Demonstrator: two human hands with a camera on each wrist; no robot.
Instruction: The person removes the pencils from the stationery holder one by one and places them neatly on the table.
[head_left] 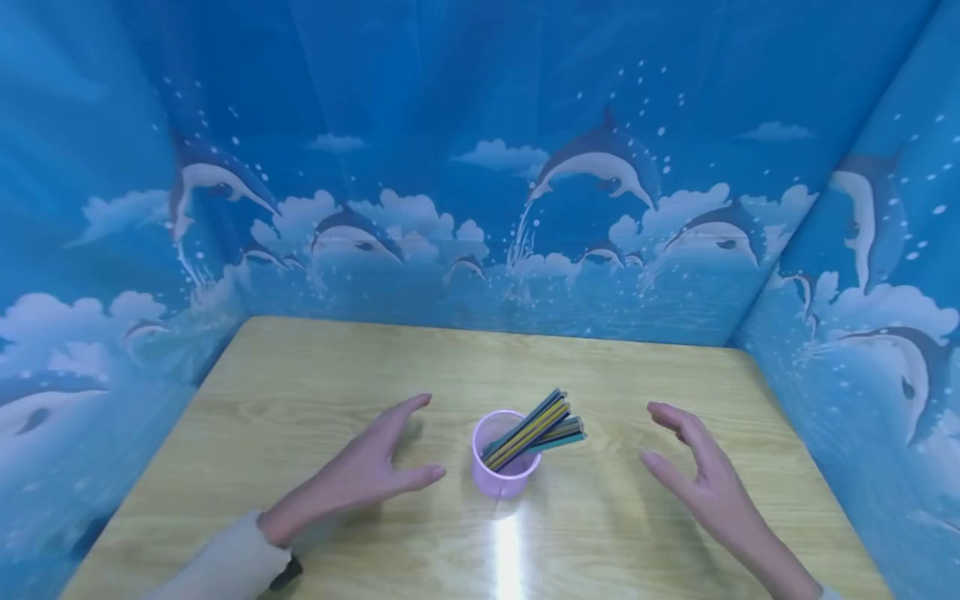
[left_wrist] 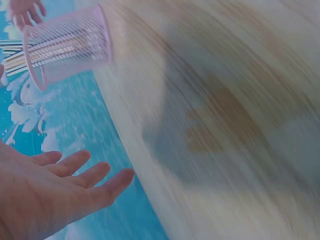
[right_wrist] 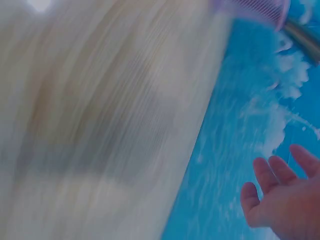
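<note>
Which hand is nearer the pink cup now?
The left hand: it is just short of the cup, while the right hand is farther off, on the side the pencils lean toward.

On my feed I see a pink mesh cup (head_left: 498, 483) upright between the left hand (head_left: 367, 471) and the right hand (head_left: 708, 490), nearer the left, touching neither. Its yellow, dark and teal pencils (head_left: 534, 433) lean out toward the right hand.
</note>
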